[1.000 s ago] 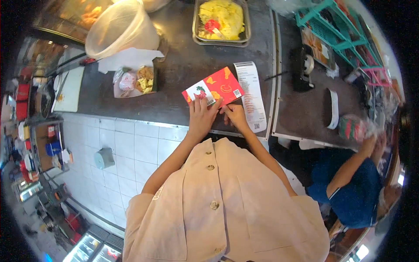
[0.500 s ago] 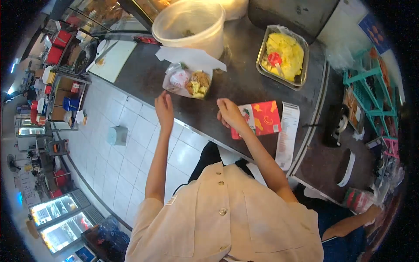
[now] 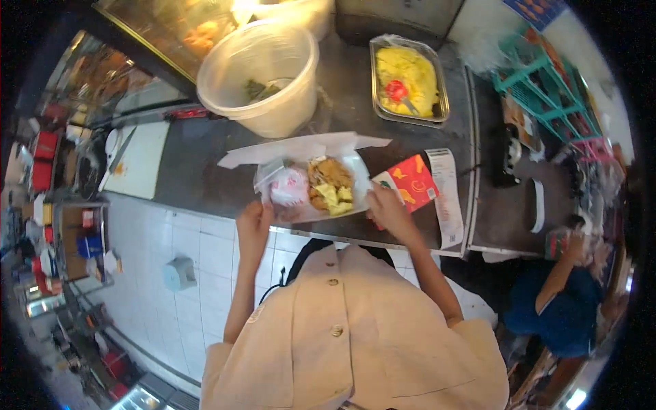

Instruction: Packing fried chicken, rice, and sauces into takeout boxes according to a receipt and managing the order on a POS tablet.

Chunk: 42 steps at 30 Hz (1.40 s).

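Clear food box [image 3: 311,188] gripped by left hand [image 3: 254,225] and right hand [image 3: 387,208].

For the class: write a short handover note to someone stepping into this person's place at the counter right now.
Left hand: at the near left edge of the open food box, grip not clear.
Right hand: at the box's right edge, beside the red card.
Box: open on the dark counter, lid back, rice and toppings inside.
Done: box filled.
Left: lid not yet closed.
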Each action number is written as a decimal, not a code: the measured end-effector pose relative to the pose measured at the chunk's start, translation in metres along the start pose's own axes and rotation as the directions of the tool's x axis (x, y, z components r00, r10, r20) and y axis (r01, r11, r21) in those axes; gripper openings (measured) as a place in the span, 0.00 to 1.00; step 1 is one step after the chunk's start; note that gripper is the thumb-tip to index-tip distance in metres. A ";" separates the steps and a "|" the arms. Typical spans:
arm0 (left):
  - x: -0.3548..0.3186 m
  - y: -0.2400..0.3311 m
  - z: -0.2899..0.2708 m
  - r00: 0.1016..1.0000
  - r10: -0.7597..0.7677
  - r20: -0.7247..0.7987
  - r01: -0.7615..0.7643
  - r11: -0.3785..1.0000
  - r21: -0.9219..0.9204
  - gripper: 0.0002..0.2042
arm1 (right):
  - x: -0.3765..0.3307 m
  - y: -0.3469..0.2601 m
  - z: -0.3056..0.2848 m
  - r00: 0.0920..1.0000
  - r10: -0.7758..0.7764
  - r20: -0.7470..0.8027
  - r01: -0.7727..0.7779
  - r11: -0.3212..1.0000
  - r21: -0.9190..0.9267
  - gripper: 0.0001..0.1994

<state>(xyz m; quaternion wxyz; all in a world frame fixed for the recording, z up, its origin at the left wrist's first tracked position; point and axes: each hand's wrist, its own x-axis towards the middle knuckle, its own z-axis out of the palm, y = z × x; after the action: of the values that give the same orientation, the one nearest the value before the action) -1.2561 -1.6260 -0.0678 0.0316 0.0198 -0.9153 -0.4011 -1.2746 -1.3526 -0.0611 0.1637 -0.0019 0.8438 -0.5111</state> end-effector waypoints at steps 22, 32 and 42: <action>-0.002 0.134 0.122 0.890 0.395 -0.226 -0.317 0.894 0.316 0.13 | -0.022 0.058 -0.135 0.729 -0.411 -0.547 0.233 0.901 -0.367 0.16; -0.005 0.115 0.183 0.992 0.014 -0.125 -0.073 0.875 -0.479 0.13 | -0.042 0.087 -0.072 0.687 0.034 -0.726 0.223 0.941 0.254 0.12; 0.012 0.139 0.163 0.988 0.144 0.047 -0.122 0.941 -0.315 0.11 | -0.045 0.086 -0.115 0.759 -0.050 -0.650 0.105 0.993 0.047 0.09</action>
<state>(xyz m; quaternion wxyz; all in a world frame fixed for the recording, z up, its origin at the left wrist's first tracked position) -1.2818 -1.4129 -0.0756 0.0295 -0.0614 -0.8404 -0.5377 -1.2499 -1.2049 -0.0748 -0.1587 0.1463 0.8264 -0.5201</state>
